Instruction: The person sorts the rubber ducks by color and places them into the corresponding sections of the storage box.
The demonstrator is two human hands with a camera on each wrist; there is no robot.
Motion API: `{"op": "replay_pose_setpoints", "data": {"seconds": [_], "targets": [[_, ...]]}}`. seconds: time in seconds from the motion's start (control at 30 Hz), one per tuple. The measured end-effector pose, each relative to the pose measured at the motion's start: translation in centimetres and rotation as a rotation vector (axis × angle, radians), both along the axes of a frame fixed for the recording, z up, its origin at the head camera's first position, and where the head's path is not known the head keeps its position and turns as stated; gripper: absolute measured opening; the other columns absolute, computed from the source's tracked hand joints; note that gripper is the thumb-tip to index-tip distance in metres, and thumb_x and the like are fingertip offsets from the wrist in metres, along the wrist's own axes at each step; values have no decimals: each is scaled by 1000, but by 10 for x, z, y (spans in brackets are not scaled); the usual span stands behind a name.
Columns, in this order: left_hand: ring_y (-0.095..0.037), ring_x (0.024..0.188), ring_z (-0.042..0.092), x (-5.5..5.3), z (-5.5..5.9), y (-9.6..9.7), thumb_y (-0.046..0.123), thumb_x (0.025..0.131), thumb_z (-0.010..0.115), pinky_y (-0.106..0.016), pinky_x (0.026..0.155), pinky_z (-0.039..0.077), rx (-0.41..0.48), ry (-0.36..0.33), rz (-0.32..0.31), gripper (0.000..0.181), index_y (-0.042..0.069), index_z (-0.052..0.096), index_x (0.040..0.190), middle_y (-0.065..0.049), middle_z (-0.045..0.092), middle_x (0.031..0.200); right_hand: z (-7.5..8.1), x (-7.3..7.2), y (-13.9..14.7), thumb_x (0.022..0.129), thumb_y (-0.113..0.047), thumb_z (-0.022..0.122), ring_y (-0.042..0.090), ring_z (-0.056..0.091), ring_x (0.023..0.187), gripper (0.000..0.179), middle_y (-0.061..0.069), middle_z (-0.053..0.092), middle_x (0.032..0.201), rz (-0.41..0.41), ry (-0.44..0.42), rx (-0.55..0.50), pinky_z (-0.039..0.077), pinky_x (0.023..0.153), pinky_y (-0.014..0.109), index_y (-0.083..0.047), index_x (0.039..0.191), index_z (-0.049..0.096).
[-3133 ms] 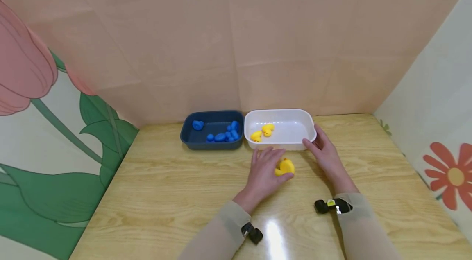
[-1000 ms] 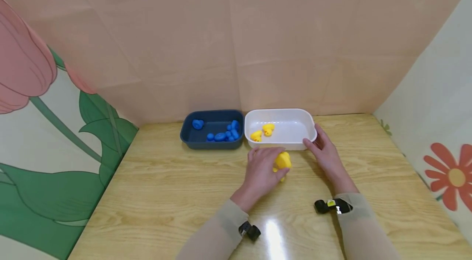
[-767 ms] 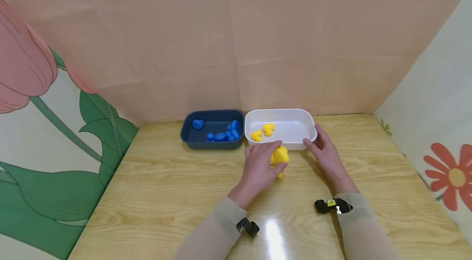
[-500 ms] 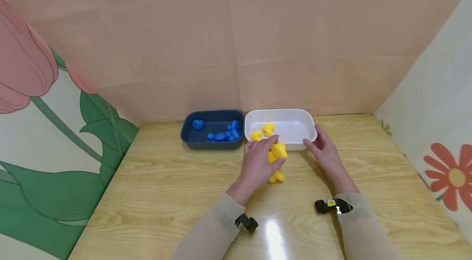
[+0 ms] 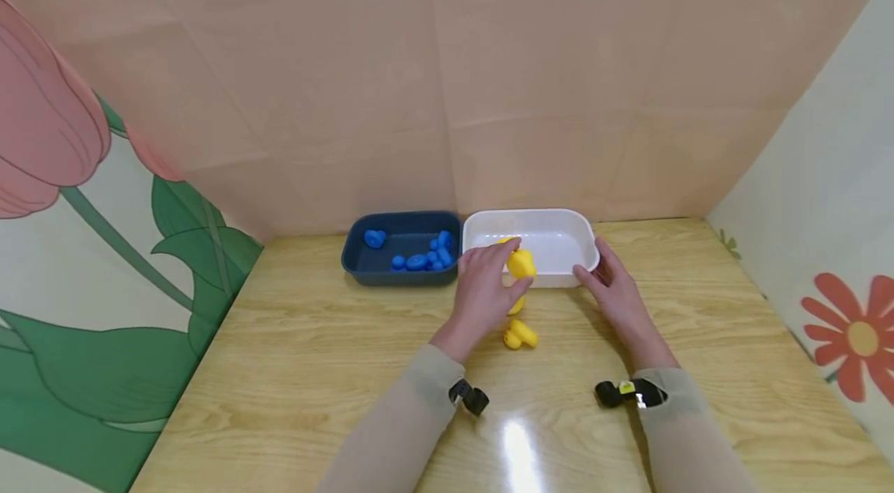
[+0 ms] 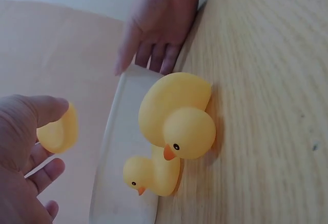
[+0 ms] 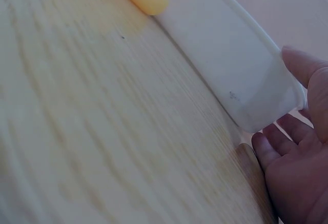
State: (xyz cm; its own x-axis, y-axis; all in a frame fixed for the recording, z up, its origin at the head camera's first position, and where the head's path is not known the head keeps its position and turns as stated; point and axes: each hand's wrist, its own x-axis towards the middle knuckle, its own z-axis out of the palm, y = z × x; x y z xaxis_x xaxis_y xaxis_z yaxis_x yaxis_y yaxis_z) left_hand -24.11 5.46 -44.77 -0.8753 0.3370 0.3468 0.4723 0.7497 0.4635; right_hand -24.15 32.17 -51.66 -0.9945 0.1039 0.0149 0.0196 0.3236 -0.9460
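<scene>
My left hand (image 5: pixel 482 287) pinches a yellow rubber duck (image 5: pixel 522 264) between thumb and fingers, over the front rim of the white bin (image 5: pixel 555 280). In the left wrist view this duck (image 6: pixel 62 131) hangs above the table, partly covered by the thumb. My right hand (image 5: pixel 615 295) grips the bin's right end, thumb at the rim and fingers around the corner. Two more yellow ducks lie on the table before the bin: a larger one (image 6: pixel 179 114) and a smaller one (image 6: pixel 161 175). Ducks inside the white bin are mostly hidden behind my left hand.
A dark blue bin (image 5: pixel 401 279) stands against the white bin's left side, with several blue rubber ducks (image 5: pixel 417 262) in it. Behind both bins rises a wall covered in pinkish-beige sheeting (image 5: pixel 349 89). A flower-patterned wall (image 5: pixel 810 206) borders the table (image 5: pixel 300 369) on the right.
The left hand has taken hold of a duck and raised it forward from the table to the white bin's front rim, uncovering two ducks beneath. The right hand has stayed at the bin.
</scene>
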Motion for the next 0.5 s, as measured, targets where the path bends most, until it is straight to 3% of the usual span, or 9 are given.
{"op": "replay_pose_setpoints", "data": {"seconds": [0.5], "targets": [[-23,142,56,-31,-2,10,44,103,80,-50,128,29,1,30,72,64,23,60,160,3,66,154,-5,-4,1,112,-47,65,39,23,166,93,12,16,183,0,-5,-2,28,129,60,-26,180,5]]}}
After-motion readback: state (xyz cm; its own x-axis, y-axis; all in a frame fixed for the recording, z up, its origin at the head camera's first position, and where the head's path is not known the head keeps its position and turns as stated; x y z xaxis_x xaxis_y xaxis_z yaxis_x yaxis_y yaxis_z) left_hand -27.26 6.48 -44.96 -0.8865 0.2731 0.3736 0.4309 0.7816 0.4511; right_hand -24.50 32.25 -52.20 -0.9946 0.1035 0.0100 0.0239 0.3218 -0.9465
